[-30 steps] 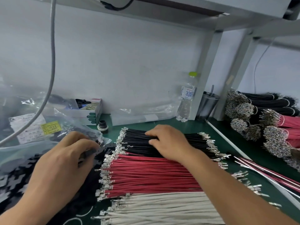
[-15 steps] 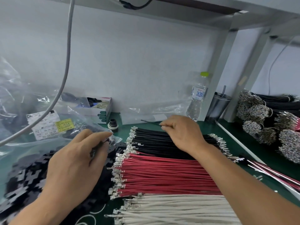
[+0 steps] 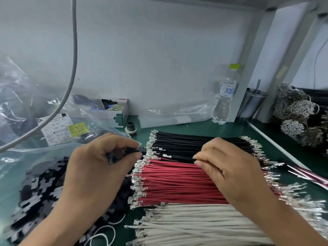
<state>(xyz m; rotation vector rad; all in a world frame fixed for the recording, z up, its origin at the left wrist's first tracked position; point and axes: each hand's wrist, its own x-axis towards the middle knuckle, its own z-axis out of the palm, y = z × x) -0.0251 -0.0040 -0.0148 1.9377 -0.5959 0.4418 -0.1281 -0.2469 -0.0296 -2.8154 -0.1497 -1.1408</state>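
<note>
The left hand [image 3: 95, 171] is pinching a small black plastic connector [image 3: 137, 151] between its thumb and curled fingers, holding it just off the far left corner of the red wires [image 3: 177, 181]. The right hand [image 3: 229, 167] is hovering over the far edge of the red wires, with thumb and forefinger clamping a single black wire [image 3: 177, 157]. The wire's crimped silver terminal is pointing at the connector, close to it, but I can't tell if they're touching.

Readable stuff: a white label [image 3: 55, 128] on the plastic bag [image 3: 21, 103] far left of the red wires is showing "26 06 25" and "27 06 24". The handwriting on the yellow sticker [image 3: 78, 129] next to it is too small to make out. The bottle [image 3: 225, 100], well behind the red wires, is wearing a blue label with one big character, maybe "水".

The black bundle [image 3: 204, 141] is lying right behind the red wires and the white bundle [image 3: 195, 222] right in front. All of them are straight cut lengths with shiny metal terminals on both ends. A heap of black connectors [image 3: 40, 189] is sitting left of the red wires, all on a green mat [image 3: 204, 128]. A white box [image 3: 113, 112] with teal hand icons is sitting behind and to the left.
</note>
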